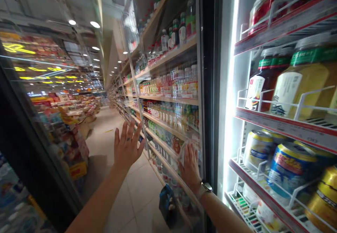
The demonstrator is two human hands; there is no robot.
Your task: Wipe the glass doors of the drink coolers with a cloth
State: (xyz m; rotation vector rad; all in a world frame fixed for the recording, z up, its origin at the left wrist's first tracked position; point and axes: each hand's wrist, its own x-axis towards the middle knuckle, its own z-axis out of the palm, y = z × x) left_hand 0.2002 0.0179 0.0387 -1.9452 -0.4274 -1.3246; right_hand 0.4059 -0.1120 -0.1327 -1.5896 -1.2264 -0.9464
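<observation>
At upright cooler door [163, 85], right hand [190, 168] on cloth [182, 153], left hand [127, 147] raised

Observed at my remote screen: the right hand [190, 166] sits at 5 o'clock, palm flat against the glass door [168, 26] of a refrigerated case, fingers pointing up. A pale crumpled cloth [184, 152] is pinned under the fingers and palm, touching the glass; it looks like a soft wipe, though its exact material is unclear. The door stands upright, its pane bright with reflected ceiling lights. The left hand [127, 147] is at 8 o'clock, raised, fingers spread, empty. I cannot tell whether it touches the glass.
</observation>
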